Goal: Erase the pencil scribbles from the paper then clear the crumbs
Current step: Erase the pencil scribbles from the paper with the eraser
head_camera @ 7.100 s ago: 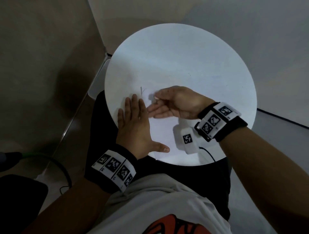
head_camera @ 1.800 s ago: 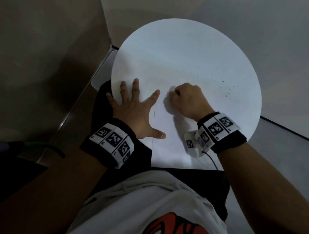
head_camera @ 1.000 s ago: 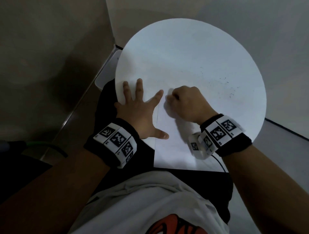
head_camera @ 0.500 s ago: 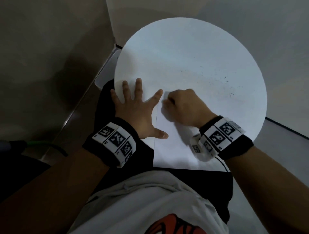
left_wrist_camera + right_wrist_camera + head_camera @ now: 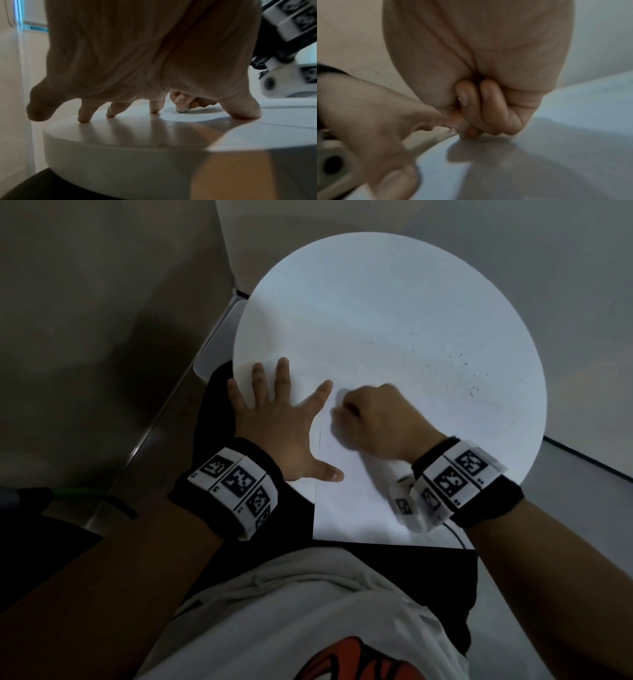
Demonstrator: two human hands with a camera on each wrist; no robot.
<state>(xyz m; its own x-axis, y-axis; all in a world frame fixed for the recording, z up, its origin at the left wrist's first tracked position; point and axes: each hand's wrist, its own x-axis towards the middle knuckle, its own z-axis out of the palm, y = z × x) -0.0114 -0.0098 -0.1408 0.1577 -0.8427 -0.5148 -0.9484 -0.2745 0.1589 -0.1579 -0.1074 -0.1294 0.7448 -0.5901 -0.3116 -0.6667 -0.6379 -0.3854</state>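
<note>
Left hand (image 5: 281, 422) splays flat at frame centre, fingertips on the smooth round white table (image 5: 376, 302); right hand (image 5: 380, 419) pinches a small greyed eraser (image 5: 182, 110) onto rectangular paper (image 5: 352, 508); dark crumbs (image 5: 462, 364) speckle the right.

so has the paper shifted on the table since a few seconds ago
Yes. The paper now hangs over the table's near edge by the person's lap; earlier its near edge lay within the tabletop.

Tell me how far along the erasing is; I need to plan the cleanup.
Erasing is underway: the right hand pinches a small eraser against the paper, while the left hand is spread flat beside it. Dark crumbs already dot the table. No scribbles show, though the fist may hide some. Clearing crumbs remains.
</note>
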